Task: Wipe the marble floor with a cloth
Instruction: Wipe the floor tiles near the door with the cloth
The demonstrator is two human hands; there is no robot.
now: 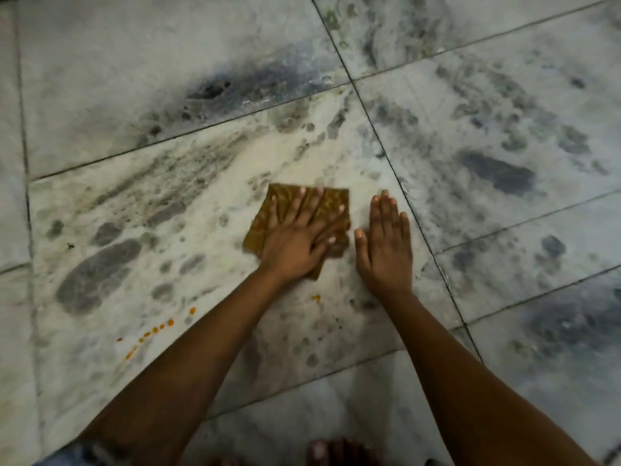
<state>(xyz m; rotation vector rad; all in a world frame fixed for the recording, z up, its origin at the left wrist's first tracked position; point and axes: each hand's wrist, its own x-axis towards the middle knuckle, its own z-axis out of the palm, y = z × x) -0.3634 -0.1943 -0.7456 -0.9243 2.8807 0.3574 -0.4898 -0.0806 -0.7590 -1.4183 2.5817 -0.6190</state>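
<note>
A folded mustard-brown cloth lies flat on the white, grey-veined marble floor near the middle of the view. My left hand presses down on the cloth with spread, straight fingers and covers most of it. Just to the right of the cloth, my right hand rests palm-down on the bare marble with fingers straight and together, holding nothing. A trail of small orange droplets marks the floor to the lower left of the cloth, with one more orange spot just below my left wrist.
Dark grout lines divide the marble slabs, one running diagonally just right of my right hand. Bare toes show at the bottom edge, and a bit of denim at the lower left corner.
</note>
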